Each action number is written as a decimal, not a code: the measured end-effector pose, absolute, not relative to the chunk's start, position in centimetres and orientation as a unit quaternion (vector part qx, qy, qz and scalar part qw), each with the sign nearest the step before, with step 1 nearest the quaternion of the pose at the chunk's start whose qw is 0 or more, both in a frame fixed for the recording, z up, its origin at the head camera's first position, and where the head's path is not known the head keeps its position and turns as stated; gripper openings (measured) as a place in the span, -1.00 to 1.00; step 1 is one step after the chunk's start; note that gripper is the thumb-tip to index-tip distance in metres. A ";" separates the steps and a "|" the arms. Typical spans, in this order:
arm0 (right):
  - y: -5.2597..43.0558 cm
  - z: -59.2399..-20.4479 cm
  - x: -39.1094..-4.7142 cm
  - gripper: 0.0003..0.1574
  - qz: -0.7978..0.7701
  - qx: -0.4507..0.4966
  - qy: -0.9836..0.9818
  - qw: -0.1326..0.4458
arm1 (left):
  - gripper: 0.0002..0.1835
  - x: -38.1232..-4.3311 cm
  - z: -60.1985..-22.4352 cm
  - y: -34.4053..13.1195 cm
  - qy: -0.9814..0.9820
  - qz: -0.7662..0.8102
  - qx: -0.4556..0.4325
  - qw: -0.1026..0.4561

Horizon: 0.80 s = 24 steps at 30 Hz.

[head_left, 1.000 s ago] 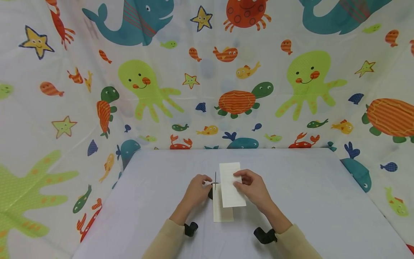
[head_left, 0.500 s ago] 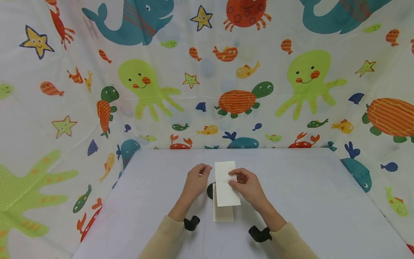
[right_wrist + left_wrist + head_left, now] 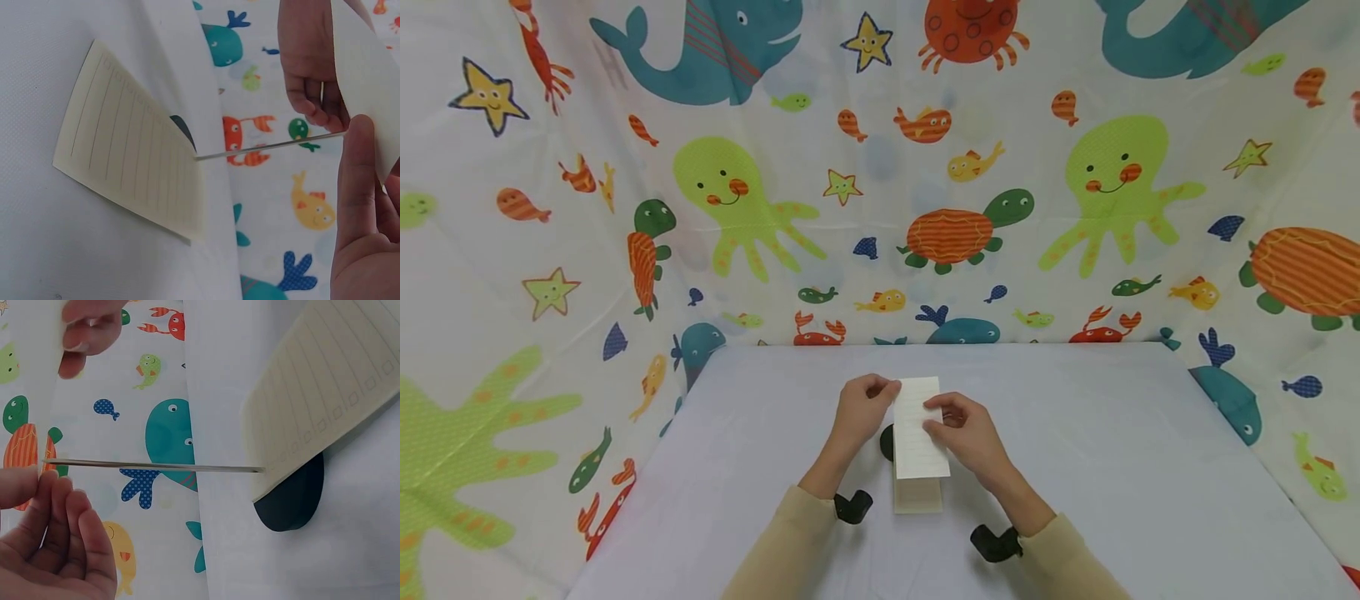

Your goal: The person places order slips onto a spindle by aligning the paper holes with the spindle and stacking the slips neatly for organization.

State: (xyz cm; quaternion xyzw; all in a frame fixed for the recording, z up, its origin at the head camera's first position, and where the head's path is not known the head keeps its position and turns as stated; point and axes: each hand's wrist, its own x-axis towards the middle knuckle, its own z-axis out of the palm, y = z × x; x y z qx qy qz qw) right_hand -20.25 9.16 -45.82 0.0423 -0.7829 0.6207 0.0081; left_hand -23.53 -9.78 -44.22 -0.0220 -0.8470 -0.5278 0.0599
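My right hand (image 3: 966, 429) pinches a lined sheet of paper (image 3: 917, 454) by its right side, raised above the table. My left hand (image 3: 861, 408) pinches the sheet's upper left edge. Beneath it, a thin metal spike (image 3: 156, 467) rises from a round black base (image 3: 297, 497), and its tip reaches the raised sheet by my fingertips. Whether the tip has pierced that sheet I cannot tell. Lower down, lined paper with small checkboxes (image 3: 131, 144) sits on the spike, over the base. In the head view the raised sheet hides the spike.
A white-covered table (image 3: 1112, 442) spreads around the spike. Behind and at the sides hangs a curtain (image 3: 880, 208) printed with sea animals. Black wrist cameras (image 3: 996, 543) are strapped near both sleeves.
My right hand has carried the sheet leftward until it covers the spike. My left hand has risen from beside the spike's lower part to the sheet's upper left edge and now pinches it.
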 end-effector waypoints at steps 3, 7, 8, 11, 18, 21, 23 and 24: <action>9.1 -45.9 -20.2 -0.69 0.620 0.038 -0.784 0.004 | -0.73 -23.6 -44.5 -9.8 -0.847 -0.528 -0.019 0.060; 9.1 -46.0 -20.2 -0.69 0.619 0.036 -0.785 0.004 | -0.73 -23.5 -44.8 -9.7 -0.848 -0.526 -0.019 0.065; 9.1 -46.1 -20.2 -0.69 0.619 0.035 -0.784 0.004 | -0.72 -23.5 -44.9 -9.7 -0.848 -0.526 -0.019 0.065; 9.1 -46.1 -20.2 -0.69 0.621 0.032 -0.783 0.005 | -0.72 -23.4 -44.7 -9.6 -0.846 -0.529 -0.020 0.063; 9.0 -46.2 -20.2 -0.69 0.627 0.030 -0.778 0.002 | -0.74 -23.4 -44.5 -9.4 -0.846 -0.530 -0.013 0.062; 9.0 -46.1 -20.3 -0.69 0.629 0.031 -0.777 0.001 | -0.74 -23.5 -44.4 -9.4 -0.846 -0.529 -0.006 0.062; 8.9 -46.0 -20.2 -0.69 0.629 0.031 -0.777 0.001 | -0.74 -23.6 -44.4 -9.5 -0.847 -0.528 -0.004 0.064; 8.9 -46.0 -20.2 -0.69 0.629 0.032 -0.776 0.002 | -0.73 -23.6 -44.4 -9.5 -0.847 -0.528 -0.003 0.065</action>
